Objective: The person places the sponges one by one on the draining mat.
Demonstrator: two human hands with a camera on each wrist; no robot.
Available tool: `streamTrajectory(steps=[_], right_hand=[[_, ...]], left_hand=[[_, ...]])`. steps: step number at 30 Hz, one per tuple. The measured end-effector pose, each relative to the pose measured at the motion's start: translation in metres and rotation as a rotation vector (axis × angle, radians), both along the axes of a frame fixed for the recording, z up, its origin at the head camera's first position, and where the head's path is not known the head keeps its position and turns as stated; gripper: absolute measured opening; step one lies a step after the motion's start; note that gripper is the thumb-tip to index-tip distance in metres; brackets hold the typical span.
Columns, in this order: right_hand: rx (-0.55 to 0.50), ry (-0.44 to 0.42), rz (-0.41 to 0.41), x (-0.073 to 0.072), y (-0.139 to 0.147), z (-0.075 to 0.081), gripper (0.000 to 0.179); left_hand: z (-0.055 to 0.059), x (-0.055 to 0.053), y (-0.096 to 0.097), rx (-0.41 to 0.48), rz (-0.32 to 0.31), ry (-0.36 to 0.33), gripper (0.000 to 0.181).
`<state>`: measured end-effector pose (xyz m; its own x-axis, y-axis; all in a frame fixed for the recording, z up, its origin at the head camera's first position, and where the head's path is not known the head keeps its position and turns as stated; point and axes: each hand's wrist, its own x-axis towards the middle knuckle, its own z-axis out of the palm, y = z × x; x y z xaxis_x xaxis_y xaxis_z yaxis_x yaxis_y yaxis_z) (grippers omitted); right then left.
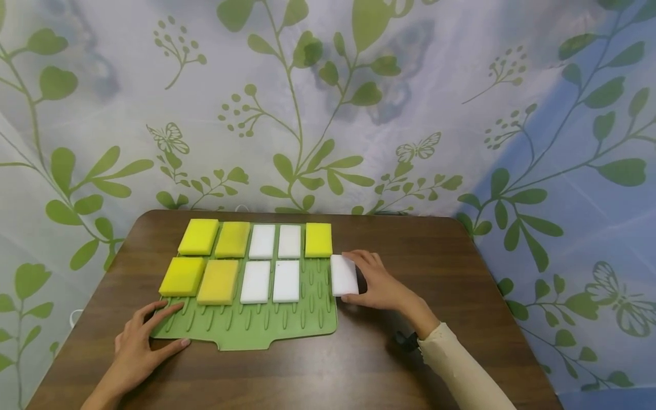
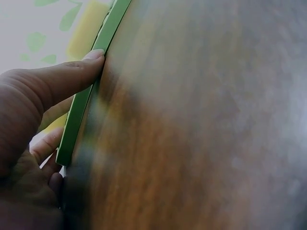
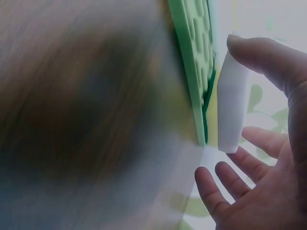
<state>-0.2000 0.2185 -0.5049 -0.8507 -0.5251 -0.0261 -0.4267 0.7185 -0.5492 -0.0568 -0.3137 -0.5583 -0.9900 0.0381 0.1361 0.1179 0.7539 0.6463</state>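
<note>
In the head view my right hand (image 1: 381,285) pinches a white sponge block (image 1: 344,275) between thumb and fingers at the right edge of the green ribbed mat (image 1: 241,330). In the right wrist view the same white sponge (image 3: 232,103) stands on edge beside the mat (image 3: 189,72), the other fingers spread apart. My left hand (image 1: 135,347) rests at the mat's near left corner, its thumb against the front edge and a finger lying over the top. The left wrist view shows the thumb (image 2: 72,79) touching the mat's green rim (image 2: 76,122).
Two rows of sponges lie on the mat: yellow ones (image 1: 198,237) and darker yellow ones (image 1: 217,282) at left, several white ones (image 1: 255,282) in the middle, and one yellow (image 1: 319,240) at far right. A brown wooden table (image 1: 410,239) stands against a leaf-patterned curtain (image 1: 307,114).
</note>
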Motion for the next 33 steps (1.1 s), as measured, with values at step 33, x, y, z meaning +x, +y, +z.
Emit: streamTrajectory(steps=[33], right_hand=[[0.039, -0.014, 0.094, -0.001, -0.057, -0.017, 0.100]], left_hand=[[0.000, 0.000, -0.001, -0.023, 0.007, 0.005, 0.080]])
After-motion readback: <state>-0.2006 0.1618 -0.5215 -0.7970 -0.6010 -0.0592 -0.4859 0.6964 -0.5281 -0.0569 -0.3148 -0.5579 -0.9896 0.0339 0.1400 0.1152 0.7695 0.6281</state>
